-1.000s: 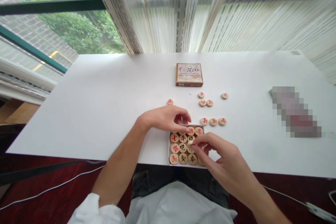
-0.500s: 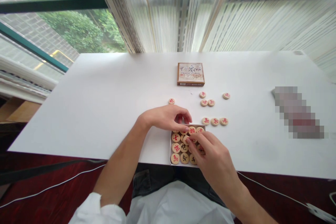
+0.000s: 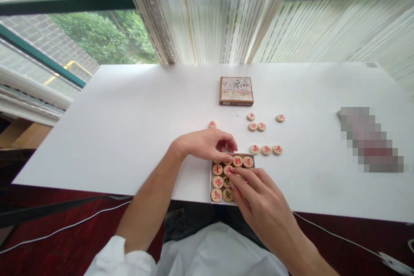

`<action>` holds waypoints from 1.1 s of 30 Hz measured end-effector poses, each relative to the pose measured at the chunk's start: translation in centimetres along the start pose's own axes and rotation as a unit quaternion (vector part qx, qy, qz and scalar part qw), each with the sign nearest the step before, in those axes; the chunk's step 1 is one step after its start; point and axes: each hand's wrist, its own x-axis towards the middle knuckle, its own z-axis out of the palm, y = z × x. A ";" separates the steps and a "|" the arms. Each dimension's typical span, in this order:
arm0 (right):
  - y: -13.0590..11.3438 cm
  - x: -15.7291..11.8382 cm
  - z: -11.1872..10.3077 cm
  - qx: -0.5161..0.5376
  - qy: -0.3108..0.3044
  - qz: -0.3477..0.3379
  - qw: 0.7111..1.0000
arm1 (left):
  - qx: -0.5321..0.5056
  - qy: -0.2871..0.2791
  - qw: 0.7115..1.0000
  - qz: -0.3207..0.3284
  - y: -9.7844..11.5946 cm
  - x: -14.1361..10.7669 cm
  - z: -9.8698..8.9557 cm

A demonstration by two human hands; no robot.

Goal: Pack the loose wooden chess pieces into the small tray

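A shallow white box (image 3: 210, 189) at the table's front edge holds rows of round wooden chess pieces with red or black characters. My left hand (image 3: 211, 144) is curved over its back left edge, thumb on the top row; what its curled fingers hold, if anything, is hidden. The fingertips of my right hand (image 3: 255, 187) press on a red-marked piece (image 3: 228, 170) in the second row. That piece lies among the others in the box. My right hand covers the box's right part.
Behind the box, loose red-marked pieces (image 3: 265, 150) lie on the white table (image 3: 129, 116), with a single one (image 3: 212, 124) near my left wrist. A printed Chinese chess box (image 3: 236, 91) stands farther back. A blurred object (image 3: 370, 140) lies at the right.
The piece pinched in my right hand has gone down into the second row. My right fingers have straightened over it. My left hand has hardly moved.
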 end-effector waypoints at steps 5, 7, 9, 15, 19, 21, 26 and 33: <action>-0.1 0.0 0.3 -0.001 -0.002 0.001 1.000 | 0.002 0.000 1.000 0.000 0.0 0.0 0.0; -0.1 0.0 0.4 -0.003 -0.001 0.003 1.000 | 0.004 -0.002 1.000 -0.003 0.0 0.0 0.0; -0.1 -0.1 0.4 -0.002 -0.001 0.004 1.000 | 0.004 -0.004 1.000 -0.006 0.1 0.1 0.0; 0.2 -0.3 0.1 0.033 0.016 0.021 0.999 | -0.003 -0.002 1.000 -0.004 0.0 0.0 -0.1; 1.2 0.1 -1.0 0.047 0.028 0.036 0.998 | -0.006 -0.001 1.000 0.000 -0.1 0.0 -0.1; 2.2 0.7 -2.2 0.028 0.040 0.035 0.998 | -0.008 0.006 1.000 0.005 -0.1 0.0 -0.1; 7.6 3.9 -6.3 -0.065 0.080 0.068 0.992 | -0.014 0.026 1.000 0.005 0.1 -0.1 -0.1; 17.5 8.5 -8.1 -0.137 -0.122 0.193 0.964 | -0.018 0.017 1.000 -0.009 0.0 -0.1 -0.2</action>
